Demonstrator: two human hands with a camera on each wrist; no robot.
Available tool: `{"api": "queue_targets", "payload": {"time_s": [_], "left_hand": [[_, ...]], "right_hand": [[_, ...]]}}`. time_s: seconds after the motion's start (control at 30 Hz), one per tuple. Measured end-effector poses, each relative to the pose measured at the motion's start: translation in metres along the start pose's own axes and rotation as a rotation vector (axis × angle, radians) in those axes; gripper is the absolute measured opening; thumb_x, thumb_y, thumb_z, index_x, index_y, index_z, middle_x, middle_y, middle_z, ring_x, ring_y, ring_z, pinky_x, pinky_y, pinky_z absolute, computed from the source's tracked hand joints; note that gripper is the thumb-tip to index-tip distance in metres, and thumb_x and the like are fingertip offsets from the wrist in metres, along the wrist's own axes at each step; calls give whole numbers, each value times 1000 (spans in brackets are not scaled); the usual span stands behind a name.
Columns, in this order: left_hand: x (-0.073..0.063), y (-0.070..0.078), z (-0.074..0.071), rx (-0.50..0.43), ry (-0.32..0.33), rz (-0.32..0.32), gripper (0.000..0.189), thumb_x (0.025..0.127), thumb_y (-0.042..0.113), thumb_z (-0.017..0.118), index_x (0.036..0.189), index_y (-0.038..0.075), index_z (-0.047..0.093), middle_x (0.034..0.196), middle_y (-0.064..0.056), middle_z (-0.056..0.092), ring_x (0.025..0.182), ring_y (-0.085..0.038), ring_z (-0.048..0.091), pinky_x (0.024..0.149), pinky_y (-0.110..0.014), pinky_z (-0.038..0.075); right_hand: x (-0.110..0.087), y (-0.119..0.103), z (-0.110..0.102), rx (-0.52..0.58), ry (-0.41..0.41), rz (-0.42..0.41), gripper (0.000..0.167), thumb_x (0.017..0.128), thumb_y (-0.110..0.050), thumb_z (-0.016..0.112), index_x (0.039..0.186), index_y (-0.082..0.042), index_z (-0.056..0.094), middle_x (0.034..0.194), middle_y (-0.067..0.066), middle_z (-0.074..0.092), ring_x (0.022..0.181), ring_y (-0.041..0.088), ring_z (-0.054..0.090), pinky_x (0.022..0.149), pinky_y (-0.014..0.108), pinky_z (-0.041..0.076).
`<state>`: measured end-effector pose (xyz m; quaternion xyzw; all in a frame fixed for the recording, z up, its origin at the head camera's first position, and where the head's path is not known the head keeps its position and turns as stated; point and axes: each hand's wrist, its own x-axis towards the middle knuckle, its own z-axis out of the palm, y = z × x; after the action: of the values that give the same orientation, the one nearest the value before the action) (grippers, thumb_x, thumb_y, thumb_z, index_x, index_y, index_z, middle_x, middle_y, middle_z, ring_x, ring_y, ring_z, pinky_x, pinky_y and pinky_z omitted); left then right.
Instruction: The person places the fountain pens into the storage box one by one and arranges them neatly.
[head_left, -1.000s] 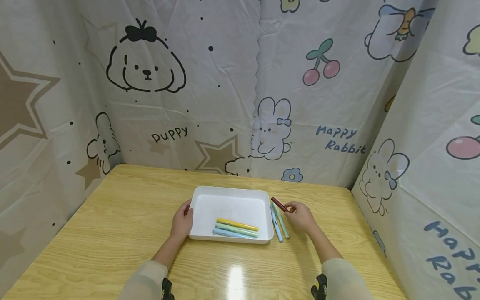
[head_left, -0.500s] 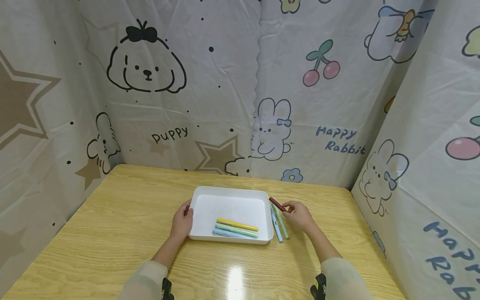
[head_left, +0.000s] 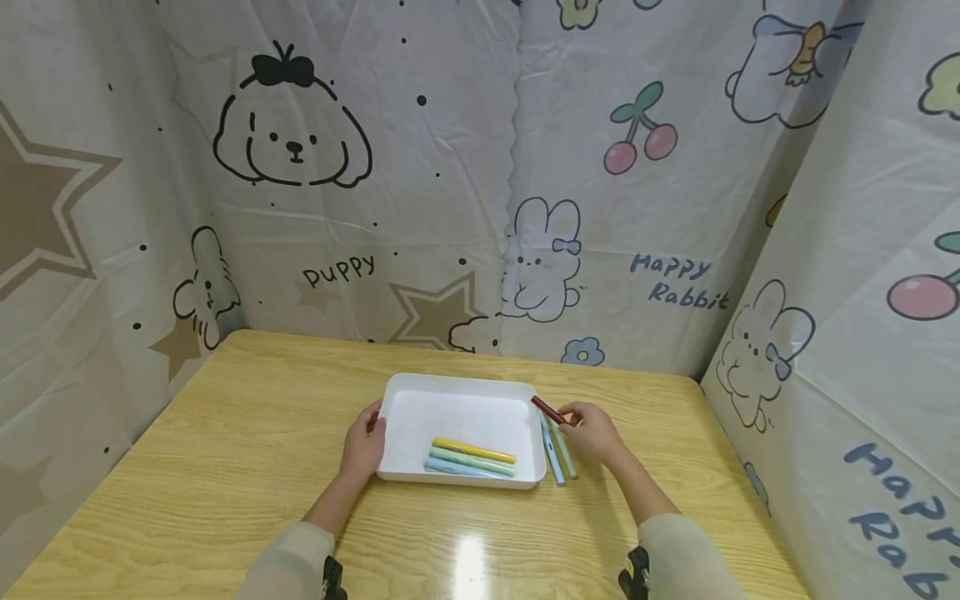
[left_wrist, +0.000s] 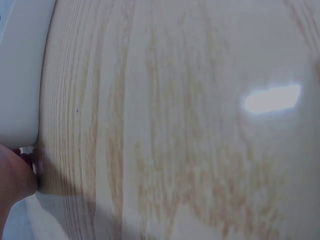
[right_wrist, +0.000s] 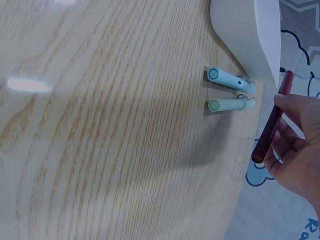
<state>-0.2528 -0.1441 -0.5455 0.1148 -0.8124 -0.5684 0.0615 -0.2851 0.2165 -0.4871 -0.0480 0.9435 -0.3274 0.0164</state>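
In the head view my left hand [head_left: 364,442] grips the left end of a shallow white tray [head_left: 450,382], thumb by the rim. In the left wrist view only part of that hand [left_wrist: 17,172] shows, against the tray's wall [left_wrist: 22,75]. My right hand [head_left: 596,431] pinches a dark red pen [head_left: 547,408] between thumb and fingers. It is raised off the table, one end at the tray's right rim. Inside the tray lie a yellow pen [head_left: 474,450], a green pen [head_left: 472,462] and light blue ones [head_left: 457,468], side by side near the front wall.
Just right of the tray, a light blue pen [right_wrist: 227,78] and a light green pen [right_wrist: 230,104] lie on the wooden table [head_left: 277,417]. Printed cloth [head_left: 442,208] hangs behind the table and along both sides.
My right hand has moved slightly left with the dark red pen, bringing its tip from beside the tray to its right rim. The left hand and the tray have stayed put.
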Motion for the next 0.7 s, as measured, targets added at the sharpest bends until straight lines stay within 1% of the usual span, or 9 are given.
{"api": "queue_targets", "payload": {"time_s": [0.2,0.43,0.7], "left_hand": [[0,0,0,9,-2,-1,42,100,14,37,141,6,40,129,-21,52,114,-31,49,94,-44,42],[0,1,0,5,-2,-3,42,100,13,37,141,6,40,128,-21,52,113,-30,49,93,-43,42],[0,0,0,18,-5,-8,42,100,14,37,141,7,39,129,-21,51,114,-31,48,95,-44,41]], "right_hand": [[1,-1,1,-17,-6,-7,26,83,-9,65,108,-2,65,79,7,57,68,17,46,59,25,36],[0,-5,2,-27,-20,-59,24,83,-8,66,106,-1,67,78,7,57,69,17,47,58,26,37],[1,-6,5,-37,-32,-66,22,83,-9,67,104,-3,67,76,6,56,65,16,45,56,25,36]]}}
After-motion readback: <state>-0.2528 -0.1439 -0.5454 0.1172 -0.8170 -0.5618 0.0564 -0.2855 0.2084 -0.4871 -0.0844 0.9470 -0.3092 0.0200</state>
